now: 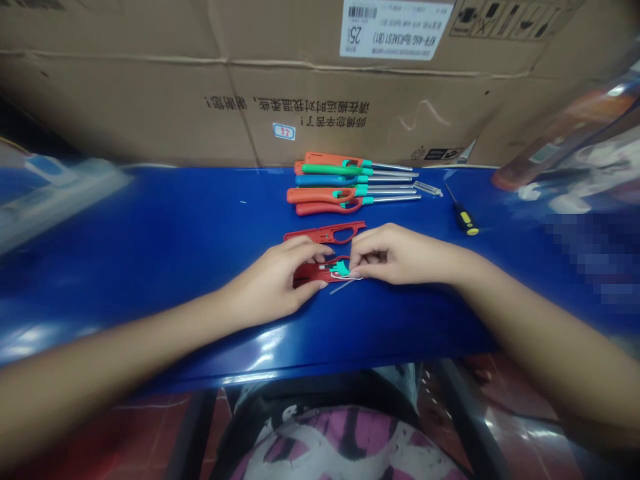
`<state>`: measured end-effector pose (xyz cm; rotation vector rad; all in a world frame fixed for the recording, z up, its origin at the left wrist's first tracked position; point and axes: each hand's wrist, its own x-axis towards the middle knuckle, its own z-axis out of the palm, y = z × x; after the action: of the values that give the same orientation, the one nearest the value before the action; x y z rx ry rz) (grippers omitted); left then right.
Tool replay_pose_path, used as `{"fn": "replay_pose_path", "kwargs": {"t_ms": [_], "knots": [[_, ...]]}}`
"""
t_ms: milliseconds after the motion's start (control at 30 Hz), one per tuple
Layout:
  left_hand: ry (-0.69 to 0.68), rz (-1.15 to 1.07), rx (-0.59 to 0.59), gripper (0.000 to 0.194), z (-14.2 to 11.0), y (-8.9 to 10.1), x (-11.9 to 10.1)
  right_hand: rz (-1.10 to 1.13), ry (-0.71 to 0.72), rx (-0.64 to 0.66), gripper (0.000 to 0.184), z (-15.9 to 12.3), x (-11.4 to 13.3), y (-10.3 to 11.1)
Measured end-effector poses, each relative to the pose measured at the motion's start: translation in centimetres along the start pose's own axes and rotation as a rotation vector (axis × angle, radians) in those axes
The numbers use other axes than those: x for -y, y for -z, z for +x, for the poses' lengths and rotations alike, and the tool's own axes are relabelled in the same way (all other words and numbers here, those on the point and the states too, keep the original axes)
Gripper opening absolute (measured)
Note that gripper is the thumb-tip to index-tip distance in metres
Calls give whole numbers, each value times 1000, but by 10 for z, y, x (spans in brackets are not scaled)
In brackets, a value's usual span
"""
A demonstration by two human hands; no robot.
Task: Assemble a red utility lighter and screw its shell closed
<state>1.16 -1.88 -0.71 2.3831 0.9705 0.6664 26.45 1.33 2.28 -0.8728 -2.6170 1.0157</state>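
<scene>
An open red lighter shell (311, 273) lies on the blue table (165, 247). My left hand (280, 280) is closed on its left end. My right hand (395, 253) pinches at the shell's right end, by a green trigger piece (342, 268) and a thin metal rod (343, 287). Just beyond my fingers lies a second red shell half (325, 233), untouched.
Several finished long-nosed lighters (350, 181) in orange, green and blue lie in a row at the back. A small screwdriver with a yellow and black handle (464, 217) lies to their right. Big cardboard boxes (300, 73) close off the table's far side.
</scene>
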Motion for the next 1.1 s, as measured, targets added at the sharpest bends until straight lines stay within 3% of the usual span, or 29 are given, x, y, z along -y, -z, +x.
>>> {"fn": "replay_pose_path", "kwargs": {"t_ms": [267,800,967,1100], "knots": [[-114,21,46,33,-1,4,-5,-9,-75,-14,11,-1,3,-1],[-315,266,86,28,-4,5,-5,-96,-29,68,12,-8,11,8],[-313,272,108,31,-5,6,-5,-93,-11,60,13,-9,10,8],[-270,236,94,31,-4,5,-4,-107,89,71,18,-10,8,8]]}}
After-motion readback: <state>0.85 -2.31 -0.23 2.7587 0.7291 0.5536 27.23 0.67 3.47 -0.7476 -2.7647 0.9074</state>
